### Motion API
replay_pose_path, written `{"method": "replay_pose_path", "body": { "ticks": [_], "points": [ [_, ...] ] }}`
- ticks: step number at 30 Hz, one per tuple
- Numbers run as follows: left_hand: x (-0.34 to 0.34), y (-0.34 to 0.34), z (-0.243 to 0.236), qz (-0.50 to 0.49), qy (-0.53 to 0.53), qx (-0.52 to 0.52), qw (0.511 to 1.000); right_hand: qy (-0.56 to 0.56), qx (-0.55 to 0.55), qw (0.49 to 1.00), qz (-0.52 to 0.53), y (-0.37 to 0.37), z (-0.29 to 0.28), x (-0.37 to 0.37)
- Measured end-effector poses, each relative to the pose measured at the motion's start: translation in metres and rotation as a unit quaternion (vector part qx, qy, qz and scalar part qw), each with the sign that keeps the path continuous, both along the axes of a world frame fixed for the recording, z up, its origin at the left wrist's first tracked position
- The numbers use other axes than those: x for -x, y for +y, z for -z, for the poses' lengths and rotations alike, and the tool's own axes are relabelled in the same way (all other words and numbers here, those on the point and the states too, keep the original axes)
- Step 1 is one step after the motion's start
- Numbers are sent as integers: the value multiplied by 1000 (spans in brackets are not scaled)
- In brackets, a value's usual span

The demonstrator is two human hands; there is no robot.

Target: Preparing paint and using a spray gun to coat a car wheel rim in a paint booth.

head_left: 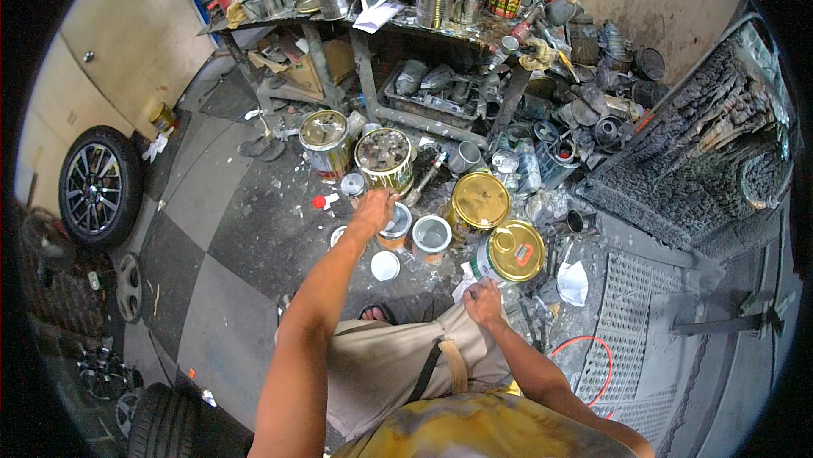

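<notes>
My left hand [377,208] reaches down with bent fingers at the rim of a small container [395,236]; what it grips is unclear. A large grimy-lidded can [385,162] stands just beyond it. A grey-filled pot [431,238] stands to the right, with a white round lid [384,266] nearer me. My right hand [484,301] is curled by my knee around something too hidden to name, beside a gold-lidded green can [516,248]. Another gold-lidded can [479,201] stands behind that one, and another tin [325,140] stands farther left.
A cluttered metal bench [366,77] holds many tins. Dirty cans and debris [593,119] pile at right, beside a crusted panel [677,136] and a perforated metal plate [627,322]. A wheel [99,187] leans at left and a tyre [161,424] lies near me. An orange hose [607,365] curves at right.
</notes>
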State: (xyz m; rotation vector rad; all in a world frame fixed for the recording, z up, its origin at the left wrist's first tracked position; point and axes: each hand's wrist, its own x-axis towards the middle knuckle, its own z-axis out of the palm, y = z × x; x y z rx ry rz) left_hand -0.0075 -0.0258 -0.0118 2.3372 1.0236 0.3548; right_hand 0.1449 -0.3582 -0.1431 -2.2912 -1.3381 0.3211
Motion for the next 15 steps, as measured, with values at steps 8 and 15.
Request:
{"method": "replay_pose_path", "body": {
  "ticks": [8,15],
  "points": [
    [3,7,6,-7,40,21,999,37,34,999,4,3,3,0],
    [-2,3,-6,-28,134,-11,990,38,34,999,4,0,3,-3]
  ]
}}
